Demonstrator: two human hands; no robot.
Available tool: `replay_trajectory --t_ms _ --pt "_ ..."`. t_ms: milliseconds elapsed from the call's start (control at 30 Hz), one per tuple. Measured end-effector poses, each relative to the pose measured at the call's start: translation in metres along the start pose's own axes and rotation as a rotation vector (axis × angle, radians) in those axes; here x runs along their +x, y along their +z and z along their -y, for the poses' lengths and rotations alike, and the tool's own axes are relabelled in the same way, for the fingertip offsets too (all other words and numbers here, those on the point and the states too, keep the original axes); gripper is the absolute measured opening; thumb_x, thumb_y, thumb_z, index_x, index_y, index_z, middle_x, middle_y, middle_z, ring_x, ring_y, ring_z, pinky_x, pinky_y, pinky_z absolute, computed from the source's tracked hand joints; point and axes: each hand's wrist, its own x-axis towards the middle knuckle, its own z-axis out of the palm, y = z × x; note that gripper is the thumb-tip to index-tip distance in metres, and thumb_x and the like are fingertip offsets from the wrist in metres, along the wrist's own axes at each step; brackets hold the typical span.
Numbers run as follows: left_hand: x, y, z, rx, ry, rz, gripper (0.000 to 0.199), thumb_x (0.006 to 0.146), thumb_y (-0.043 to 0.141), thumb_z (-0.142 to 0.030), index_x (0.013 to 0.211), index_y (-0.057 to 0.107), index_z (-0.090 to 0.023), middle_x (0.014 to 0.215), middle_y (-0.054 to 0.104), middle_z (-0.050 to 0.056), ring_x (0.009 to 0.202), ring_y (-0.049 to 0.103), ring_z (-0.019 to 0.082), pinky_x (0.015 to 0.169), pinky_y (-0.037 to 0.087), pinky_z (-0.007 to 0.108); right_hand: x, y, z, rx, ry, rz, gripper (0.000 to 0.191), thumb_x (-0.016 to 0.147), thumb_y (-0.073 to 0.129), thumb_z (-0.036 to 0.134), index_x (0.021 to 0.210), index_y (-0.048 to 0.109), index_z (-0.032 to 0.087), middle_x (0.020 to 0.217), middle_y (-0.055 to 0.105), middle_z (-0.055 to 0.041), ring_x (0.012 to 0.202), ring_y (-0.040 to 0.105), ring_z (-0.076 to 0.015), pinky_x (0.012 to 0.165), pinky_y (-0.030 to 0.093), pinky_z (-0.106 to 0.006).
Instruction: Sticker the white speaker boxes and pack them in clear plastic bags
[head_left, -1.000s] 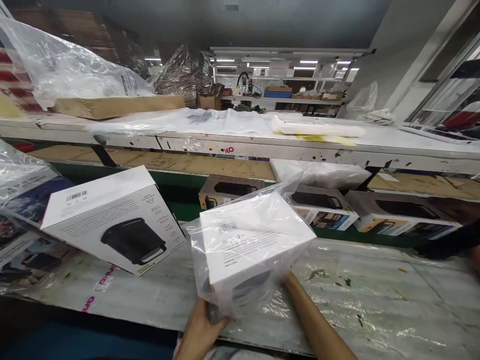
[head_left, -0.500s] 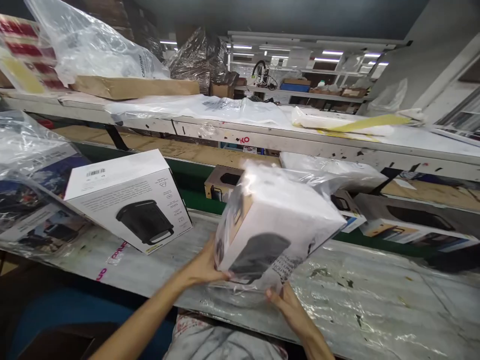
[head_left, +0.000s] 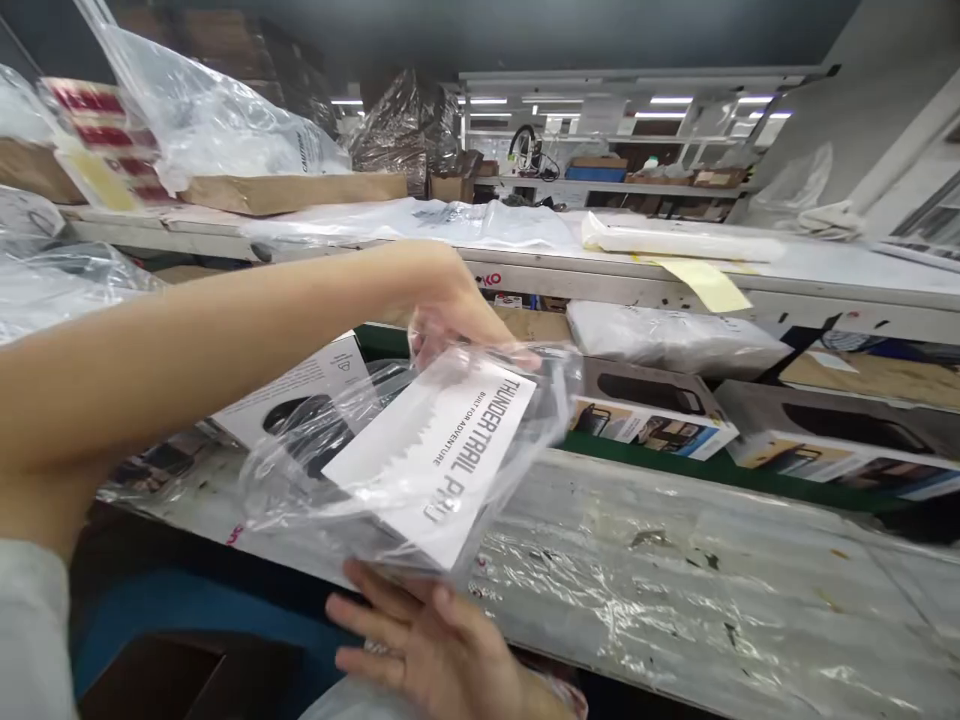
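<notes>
A white box printed "THUNDER TRAIL PRO" lies tilted inside a clear plastic bag above the near bench. My left hand reaches across from the left and grips the bagged box at its far upper edge. Below the box's near edge, my right hand has its fingers spread, palm up, close to the bag. Another white box with a black product picture stands behind the bag at the left, partly hidden by my left arm.
Several printed boxes sit on a green strip behind the bench. A white wrapped package lies above them. The raised shelf holds a yellow sheet and a cardboard tray.
The bagged box has turned so its lettered face shows, and moved left. My left hand has gone from its near left side to its far edge. My right hand has opened and moved down-left.
</notes>
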Motion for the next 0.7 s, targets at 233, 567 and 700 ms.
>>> replay_trajectory --t_ms 233,567,700 --pt "-0.071 -0.063 0.019 -0.021 -0.129 0.379 0.042 0.084 0.080 -0.033 0.118 0.075 -0.009 0.128 0.075 0.013 0.127 0.070 0.040 0.103 0.054 0.056 -0.060 -0.073 0.098 -0.851 -0.169 -0.124 0.029 0.097 0.072 0.050 0.106 0.087 0.027 0.103 0.085 -0.0082 0.099 0.082 -0.0288 0.094 0.065 -0.041" --pt "-0.285 -0.020 0.172 -0.546 -0.110 -0.208 0.103 0.046 0.096 -0.075 0.133 0.077 -0.023 0.149 0.066 0.018 0.143 0.058 0.047 0.118 0.045 0.060 0.047 -0.208 0.153 -0.946 -0.364 -0.324 0.127 0.060 0.099 0.060 0.167 0.034 0.039 0.178 0.029 -0.0120 0.164 0.029 -0.0358 0.132 0.022 -0.061" --pt "-0.306 0.078 0.207 -0.645 -0.172 -0.450 0.117 0.047 0.082 -0.093 0.140 0.073 -0.023 0.137 0.072 0.020 0.138 0.061 0.049 0.111 0.053 0.063 0.063 -0.190 0.154 -0.896 -0.259 -0.315 0.110 0.061 0.072 0.096 0.153 0.059 0.037 0.164 0.052 -0.0183 0.154 0.045 -0.0428 0.121 0.042 -0.061"
